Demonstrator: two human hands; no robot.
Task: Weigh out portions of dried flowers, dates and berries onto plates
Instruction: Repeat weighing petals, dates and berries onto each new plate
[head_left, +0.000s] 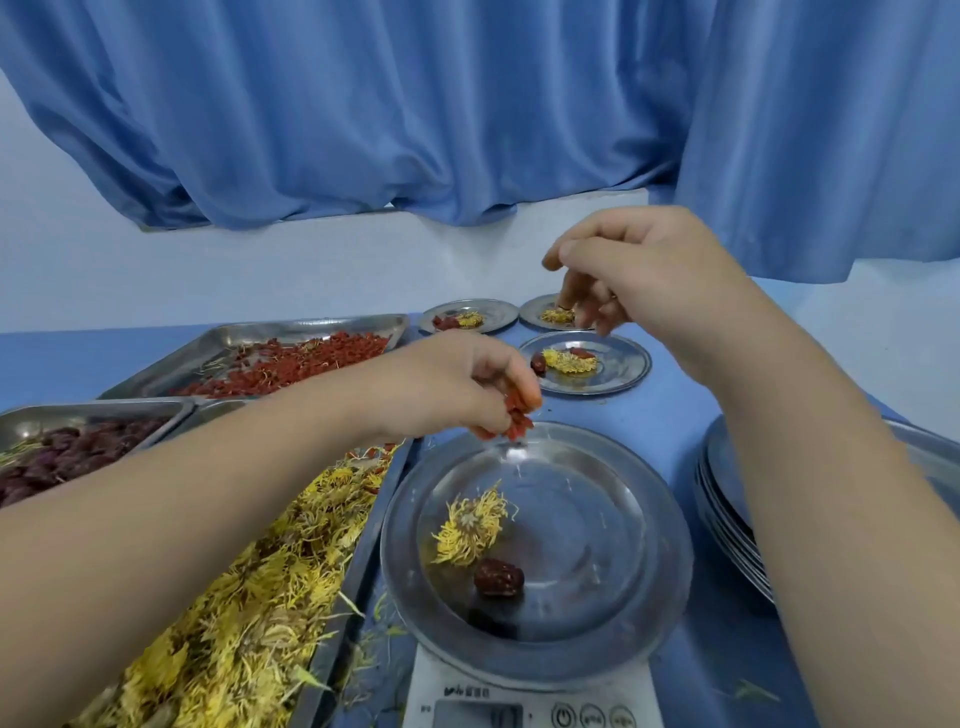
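Head view. A steel plate (670, 561) is seen on the scale (530, 696) at near centre; one dried flower (470, 527) and one date (498, 577) are already laid on it, just beside each other. A small cluster of red berries (519, 415) is pinched in the left hand (457, 387), held just above the far rim of that plate, so the berry step is judged to be in hand. The scale display is cut off and cannot be read. Beyond it, a middle plate (628, 364) is noted with flower, date and berries, a far left plate (498, 312) with flower and red pieces, and a far right plate (530, 312) on which only a flower is made out. The right hand (639, 270) is held over that far right plate, fingers pointing down; whether anything is pinched cannot be told. A stack of unused plates (727, 493) at the right suggests more portions are left. Stock is kept at the left: a berry tray (291, 358), a date tray (78, 447) and a flower tray (249, 597), the last with loose petals spilled at its edge. The left forearm is stretched across the trays. A blue curtain (363, 104) is hung behind.
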